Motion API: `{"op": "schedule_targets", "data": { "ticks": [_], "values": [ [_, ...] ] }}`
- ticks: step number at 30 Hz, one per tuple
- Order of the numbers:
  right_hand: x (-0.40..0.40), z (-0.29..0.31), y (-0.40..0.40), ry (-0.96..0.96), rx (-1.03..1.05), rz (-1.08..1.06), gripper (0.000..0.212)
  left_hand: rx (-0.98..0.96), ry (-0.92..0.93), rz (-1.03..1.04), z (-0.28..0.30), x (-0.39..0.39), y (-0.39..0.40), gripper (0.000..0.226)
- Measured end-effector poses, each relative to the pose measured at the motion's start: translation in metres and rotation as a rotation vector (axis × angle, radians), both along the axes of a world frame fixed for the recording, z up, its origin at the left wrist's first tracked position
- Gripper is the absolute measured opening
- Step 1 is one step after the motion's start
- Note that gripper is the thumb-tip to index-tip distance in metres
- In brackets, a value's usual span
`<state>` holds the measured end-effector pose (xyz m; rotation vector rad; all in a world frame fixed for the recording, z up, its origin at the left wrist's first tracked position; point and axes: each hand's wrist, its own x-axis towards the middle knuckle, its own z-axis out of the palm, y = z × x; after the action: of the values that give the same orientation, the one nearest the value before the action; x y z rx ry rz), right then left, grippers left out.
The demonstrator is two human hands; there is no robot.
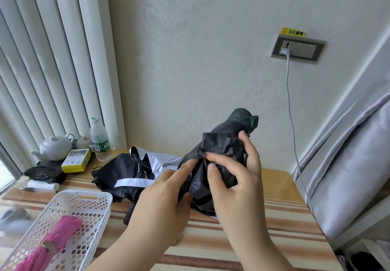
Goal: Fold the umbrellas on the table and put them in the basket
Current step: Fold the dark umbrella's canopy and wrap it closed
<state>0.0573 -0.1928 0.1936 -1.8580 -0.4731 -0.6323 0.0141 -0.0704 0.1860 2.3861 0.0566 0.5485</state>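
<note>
Above the striped table (242, 237) I hold a dark, bunched umbrella (223, 146), its green-tinted top pointing up and right. My right hand (234, 178) grips its folded cloth, thumb on the front. My left hand (162, 197) grips the lower part, index finger touching the strap. A second umbrella, black with white trim (126, 171), lies loose on the table behind my left hand. A folded pink umbrella (54, 241) lies in the white perforated basket (84, 199) at the front left.
At the back left stand a white teapot (56, 147), a water bottle (100, 140), a yellow box (76, 161) and a black bag (44, 174). A pen (31, 189) lies near the window. A grey cable (292, 110) hangs from the wall socket. A grey padded chair (354, 169) stands right.
</note>
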Motion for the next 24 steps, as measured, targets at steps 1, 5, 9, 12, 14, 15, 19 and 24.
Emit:
{"op": "schedule_targets", "data": {
  "ticks": [1, 5, 9, 12, 14, 15, 19, 24],
  "values": [
    [-0.001, 0.000, 0.000, 0.015, -0.017, 0.025, 0.024, 0.002, -0.004, -0.004, 0.000, 0.001, 0.000, 0.073],
    [-0.001, -0.004, 0.002, 0.005, -0.112, 0.055, 0.027, 0.016, -0.041, -0.059, -0.003, 0.000, 0.002, 0.083],
    [-0.001, -0.007, 0.002, -0.041, -0.239, 0.074, 0.041, 0.028, -0.041, -0.044, -0.004, 0.001, 0.004, 0.085],
    [-0.003, -0.006, 0.001, -0.020, -0.265, 0.097, 0.044, 0.019, -0.020, -0.025, -0.002, -0.001, 0.003, 0.080],
    [-0.005, -0.003, -0.001, 0.022, -0.247, 0.131, 0.045, 0.009, 0.014, -0.012, 0.002, -0.002, 0.004, 0.069],
    [-0.007, -0.002, -0.002, 0.043, -0.230, 0.157, 0.043, 0.005, 0.020, -0.006, 0.002, -0.003, 0.005, 0.065],
    [-0.011, 0.006, -0.006, 0.188, -0.115, 0.243, 0.030, 0.009, -0.004, -0.010, 0.001, -0.003, 0.009, 0.062],
    [-0.006, 0.007, -0.007, 0.168, -0.018, 0.082, 0.021, 0.229, -0.094, -0.024, 0.002, -0.006, 0.011, 0.073]
  ]
}}
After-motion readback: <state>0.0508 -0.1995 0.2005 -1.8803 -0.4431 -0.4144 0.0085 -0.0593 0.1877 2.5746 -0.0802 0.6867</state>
